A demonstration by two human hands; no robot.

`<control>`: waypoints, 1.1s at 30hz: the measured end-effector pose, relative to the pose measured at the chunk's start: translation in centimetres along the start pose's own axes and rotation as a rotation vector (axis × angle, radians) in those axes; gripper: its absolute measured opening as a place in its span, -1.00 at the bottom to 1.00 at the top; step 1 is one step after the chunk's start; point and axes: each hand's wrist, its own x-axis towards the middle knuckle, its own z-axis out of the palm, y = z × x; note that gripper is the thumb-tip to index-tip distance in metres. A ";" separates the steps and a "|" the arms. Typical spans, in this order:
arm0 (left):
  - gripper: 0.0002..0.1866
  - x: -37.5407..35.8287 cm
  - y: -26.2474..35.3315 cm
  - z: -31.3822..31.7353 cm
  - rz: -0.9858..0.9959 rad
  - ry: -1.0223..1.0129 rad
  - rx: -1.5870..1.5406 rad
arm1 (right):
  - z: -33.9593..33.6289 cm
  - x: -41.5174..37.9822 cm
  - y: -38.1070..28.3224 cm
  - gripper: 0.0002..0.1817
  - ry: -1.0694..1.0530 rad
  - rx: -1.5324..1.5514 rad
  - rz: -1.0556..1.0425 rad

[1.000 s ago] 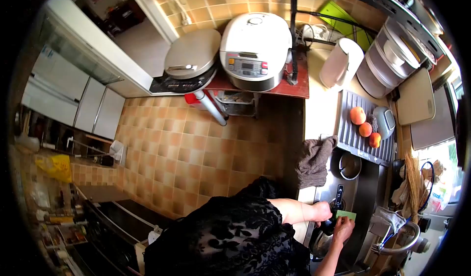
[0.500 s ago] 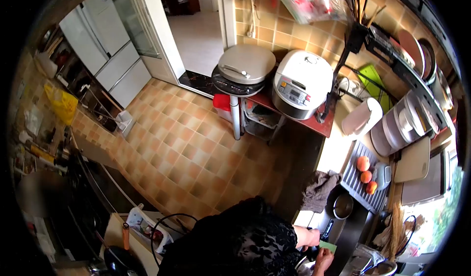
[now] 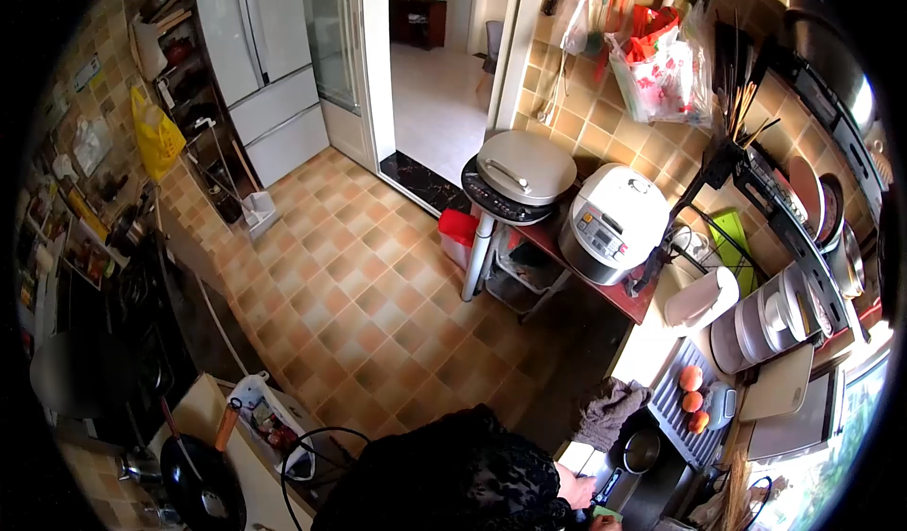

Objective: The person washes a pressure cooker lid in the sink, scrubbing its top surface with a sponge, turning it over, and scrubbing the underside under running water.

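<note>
My left hand [image 3: 578, 491] is low in the view at the sink, beside the black handle of a small pan [image 3: 642, 451]. Its fingers are closed round something dark that I cannot make out. Just below it, partly cut off by the bottom edge, my right hand [image 3: 605, 524] has its fingers closed on a thin green pad [image 3: 606, 511]. A brown cloth [image 3: 609, 412] hangs over the near edge of the sink. To its right, peaches [image 3: 692, 378] and a blue-grey container [image 3: 721, 406] rest on a ridged drainboard [image 3: 675, 405].
A rice cooker [image 3: 616, 221] and a round electric griddle [image 3: 526, 170] stand beyond the counter. A pink-white pitcher [image 3: 701, 299] is near stacked containers [image 3: 767, 318]. Behind me are a black wok [image 3: 200, 479] and a white bin [image 3: 269, 420]. Tiled floor [image 3: 350, 295] lies between.
The view has tilted and shifted, so the room appears lower and more of the wall shows. Both hands now sit closer to the bottom edge, and the green pad is still at my right hand.
</note>
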 end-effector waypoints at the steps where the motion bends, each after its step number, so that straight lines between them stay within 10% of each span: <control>1: -0.60 -0.3 0.3 0.2 -0.009 -0.003 -0.034 | -0.5 0.6 -0.4 -0.62 -0.008 0.007 0.081; 9: -0.47 3.9 0.2 3.4 -0.022 -0.439 -0.357 | -1.8 -1.1 -0.9 -0.46 -0.132 0.185 0.160; 13: -0.39 4.3 1.2 6.1 -0.034 -0.402 -0.398 | 2.6 0.2 3.8 -0.48 0.186 0.096 0.136; 14: -0.40 4.3 1.4 6.2 -0.070 -0.438 -0.418 | 4.5 0.9 4.0 -0.78 0.404 0.112 0.086; 17: -0.39 3.8 1.0 5.1 -0.044 -0.430 -0.423 | 3.6 -0.3 1.7 -0.75 0.085 0.243 0.185; 18: -0.45 3.3 0.6 4.0 -0.020 -0.349 -0.390 | 6.6 -0.4 2.0 -0.74 0.428 0.155 -0.001; 33: -0.51 2.8 -2.7 -1.5 0.199 -0.268 -0.407 | 9.5 -6.2 15.1 -0.57 0.139 0.735 0.923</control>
